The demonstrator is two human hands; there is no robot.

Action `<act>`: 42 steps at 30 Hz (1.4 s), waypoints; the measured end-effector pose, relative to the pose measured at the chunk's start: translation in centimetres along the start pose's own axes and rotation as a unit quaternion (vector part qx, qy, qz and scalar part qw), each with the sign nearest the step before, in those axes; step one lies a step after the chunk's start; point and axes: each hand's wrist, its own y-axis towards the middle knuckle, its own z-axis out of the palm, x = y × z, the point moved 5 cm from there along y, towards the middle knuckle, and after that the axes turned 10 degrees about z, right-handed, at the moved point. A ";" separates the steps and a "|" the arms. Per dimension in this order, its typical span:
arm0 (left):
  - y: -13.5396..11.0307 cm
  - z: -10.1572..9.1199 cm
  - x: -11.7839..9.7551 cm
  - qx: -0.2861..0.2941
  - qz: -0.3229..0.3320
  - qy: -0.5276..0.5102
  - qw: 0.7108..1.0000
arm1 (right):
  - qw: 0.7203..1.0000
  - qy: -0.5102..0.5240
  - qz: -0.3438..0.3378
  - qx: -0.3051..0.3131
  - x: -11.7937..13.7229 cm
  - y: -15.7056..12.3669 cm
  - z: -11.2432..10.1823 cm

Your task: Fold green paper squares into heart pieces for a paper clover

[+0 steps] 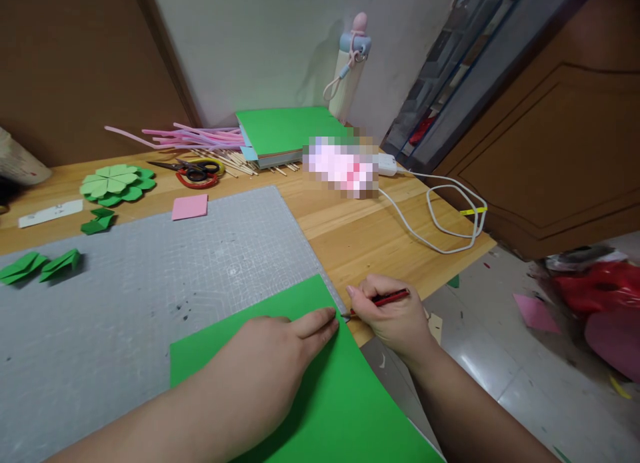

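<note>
A large green sheet of paper (360,390) lies over the front of the grey cutting mat (125,303), its lower part reaching past the table edge. My left hand (280,356) rests flat on the sheet, fingers stretched toward its right edge. In my right hand (395,323) is a dark red pencil (393,298), gripped between thumb and fingers. The pencil's tip points left, close to the sheet's right edge by the mat's border; whether it touches the paper I cannot tell.
Folded green paper pieces (60,266) and a pink paper square (190,207) lie on the mat. Behind are scissors (200,173), a layered green paper flower (117,183), pink pipe cleaners (195,138), wooden sticks (233,162), a green-topped stack (290,130), a bottle (347,76) and a white cable (425,244).
</note>
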 end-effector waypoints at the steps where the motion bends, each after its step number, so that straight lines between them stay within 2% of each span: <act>1: 0.0 0.0 0.0 0.001 0.000 0.000 1.000 | 1.000 0.001 -0.001 0.000 0.0 0.0 0.0; 21: 0.1 0.0 0.1 -0.018 0.001 0.001 1.000 | 1.000 0.003 -0.023 -0.001 -0.1 -0.2 0.0; 27: -0.1 -0.2 0.3 -0.042 0.008 -0.045 0.998 | 0.998 0.023 -0.059 -0.022 0.1 -0.2 -1.2; 29: -0.2 -0.3 0.4 -0.053 0.014 -0.066 0.996 | 0.994 0.033 -0.107 0.006 0.3 -0.7 -1.6; 31: -0.2 -0.5 0.5 -0.068 0.020 -0.089 0.994 | 0.986 0.017 -0.151 0.064 0.2 -1.6 -1.5; 35: -0.2 -0.8 0.7 -0.088 0.023 -0.126 0.988 | 0.965 -0.109 -0.201 0.126 -0.4 -3.6 -0.9; 37: -0.2 -0.9 1.2 -0.101 -0.026 -0.127 0.986 | 0.952 -0.149 -0.232 0.135 -0.6 -4.2 -0.6; 40: -0.8 -1.2 2.8 -0.146 -0.188 -0.063 0.969 | 0.944 -0.170 -0.248 0.136 -0.8 -4.5 -0.4; 42: -1.3 -1.5 3.5 -0.155 -0.267 -0.011 0.951 | 0.944 -0.177 -0.247 0.132 -0.9 -4.3 -0.3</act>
